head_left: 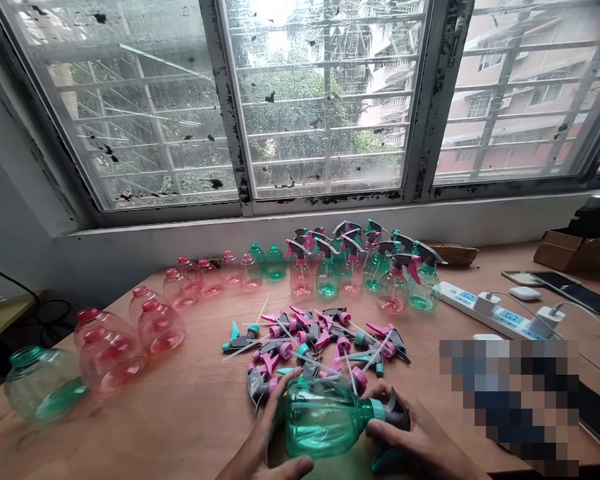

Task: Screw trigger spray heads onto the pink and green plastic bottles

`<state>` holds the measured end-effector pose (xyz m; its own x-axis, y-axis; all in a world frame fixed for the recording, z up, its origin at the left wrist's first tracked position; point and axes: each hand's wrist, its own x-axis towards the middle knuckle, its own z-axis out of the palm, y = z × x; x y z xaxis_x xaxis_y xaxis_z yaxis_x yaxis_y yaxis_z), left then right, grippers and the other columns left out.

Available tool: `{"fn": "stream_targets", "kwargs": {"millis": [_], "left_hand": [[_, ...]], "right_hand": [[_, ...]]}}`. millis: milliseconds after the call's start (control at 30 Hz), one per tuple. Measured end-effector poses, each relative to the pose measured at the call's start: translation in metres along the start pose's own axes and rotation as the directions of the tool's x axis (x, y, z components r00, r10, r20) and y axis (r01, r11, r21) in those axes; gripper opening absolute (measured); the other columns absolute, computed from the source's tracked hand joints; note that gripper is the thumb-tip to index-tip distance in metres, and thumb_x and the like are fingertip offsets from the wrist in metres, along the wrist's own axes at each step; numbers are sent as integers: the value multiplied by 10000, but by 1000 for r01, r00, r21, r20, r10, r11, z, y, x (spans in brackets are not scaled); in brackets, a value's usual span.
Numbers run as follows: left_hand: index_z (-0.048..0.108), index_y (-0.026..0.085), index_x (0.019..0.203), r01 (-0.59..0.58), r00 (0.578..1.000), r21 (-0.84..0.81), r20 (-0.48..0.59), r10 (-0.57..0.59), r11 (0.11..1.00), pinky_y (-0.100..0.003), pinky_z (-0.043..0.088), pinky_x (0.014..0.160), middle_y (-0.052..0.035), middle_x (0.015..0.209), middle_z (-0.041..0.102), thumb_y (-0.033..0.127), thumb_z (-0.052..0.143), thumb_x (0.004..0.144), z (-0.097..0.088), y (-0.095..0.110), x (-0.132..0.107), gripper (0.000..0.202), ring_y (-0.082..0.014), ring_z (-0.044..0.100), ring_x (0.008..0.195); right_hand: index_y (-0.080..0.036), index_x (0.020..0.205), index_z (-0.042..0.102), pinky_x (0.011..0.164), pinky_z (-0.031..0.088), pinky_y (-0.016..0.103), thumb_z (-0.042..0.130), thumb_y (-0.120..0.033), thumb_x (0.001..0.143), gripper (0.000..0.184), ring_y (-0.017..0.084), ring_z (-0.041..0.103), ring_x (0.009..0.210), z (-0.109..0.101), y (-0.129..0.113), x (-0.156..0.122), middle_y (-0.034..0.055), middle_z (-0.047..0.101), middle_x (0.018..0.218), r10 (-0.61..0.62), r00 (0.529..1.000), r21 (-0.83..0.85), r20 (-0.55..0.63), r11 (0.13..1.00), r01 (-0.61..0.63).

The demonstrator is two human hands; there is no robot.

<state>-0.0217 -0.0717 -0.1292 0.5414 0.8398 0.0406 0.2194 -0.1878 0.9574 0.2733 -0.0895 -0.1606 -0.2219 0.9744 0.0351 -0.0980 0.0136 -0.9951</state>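
Observation:
A clear green spray bottle (323,419) lies sideways between my hands at the near edge of the table. My left hand (267,433) is wrapped round its base end, thumb below and fingers above. At the other end, my right hand (405,427) grips the grey and teal spray head (387,412) that sits on the bottle's neck. Just beyond the bottle is a heap of loose spray heads (313,337), pink, teal and grey, with thin white tubes.
Open pink bottles (163,327) and a green bottle (45,383) stand along the left. Bottles with spray heads (353,267) are grouped at the back, below the window. On the right are a power strip (485,310) with cables, phones (575,290) and a cardboard box (577,250).

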Motion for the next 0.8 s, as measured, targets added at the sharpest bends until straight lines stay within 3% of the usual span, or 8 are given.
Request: {"fn": "stream_targets", "kwargs": {"millis": [133, 233, 333, 567, 700, 800], "left_hand": [[134, 421, 1577, -15, 1000, 74, -9, 16, 997, -466, 37, 1296, 63, 1712, 108, 429, 660, 933, 1, 2, 0, 831, -275, 2, 1579], [94, 417, 1581, -28, 1000, 48, -1, 28, 998, -494, 23, 1288, 62, 1715, 54, 438, 693, 906, 1, 0, 1, 903, -298, -45, 1571], [55, 362, 1593, -40, 999, -30, 15, 41, 999, -511, 14, 1279, 19, 1716, 88, 497, 722, 860, 0, -4, 2, 1001, -329, -38, 1567], [162, 358, 1588, -17, 1000, -54, 0, 17, 998, -493, 37, 1283, 17, 1700, 193, 484, 729, 854, 2, -2, 0, 936, -345, 73, 1567], [119, 388, 1587, -46, 999, 11, -8, 46, 999, -496, 18, 1277, 22, 1702, 180, 489, 680, 893, 4, 2, 3, 898, -319, 19, 1571], [85, 364, 1593, -48, 999, 9, 1, 48, 999, -516, -1, 1270, 3, 1708, 154, 557, 732, 823, 2, -1, 4, 1025, -341, -7, 1566]], "right_hand": [[-199, 975, 648, 599, 449, 239, 812, -530, 744, 435, 161, 585, 670, 0, -2, -1, -24, 649, 742, 10, 1000, 4, -25, 1000, -10], [-203, 951, 659, 582, 454, 243, 813, -544, 730, 435, 171, 586, 662, 1, -3, -1, -22, 644, 729, 11, 999, -20, -43, 1000, -12], [-205, 944, 664, 569, 447, 244, 816, -539, 720, 430, 168, 568, 650, 2, -4, -1, -23, 634, 736, -5, 999, -48, -53, 999, 3], [-200, 962, 633, 537, 417, 233, 805, -546, 732, 449, 149, 546, 593, 0, -2, 0, -42, 600, 658, 24, 999, -8, -35, 1000, -25], [-197, 985, 595, 551, 436, 243, 800, -541, 746, 466, 151, 574, 584, 1, -3, 0, -37, 620, 646, 44, 999, 39, -18, 998, -43], [-190, 992, 592, 543, 423, 241, 798, -535, 753, 468, 147, 565, 584, 1, -2, 1, -34, 617, 648, 41, 999, 46, -7, 998, -41]]}}
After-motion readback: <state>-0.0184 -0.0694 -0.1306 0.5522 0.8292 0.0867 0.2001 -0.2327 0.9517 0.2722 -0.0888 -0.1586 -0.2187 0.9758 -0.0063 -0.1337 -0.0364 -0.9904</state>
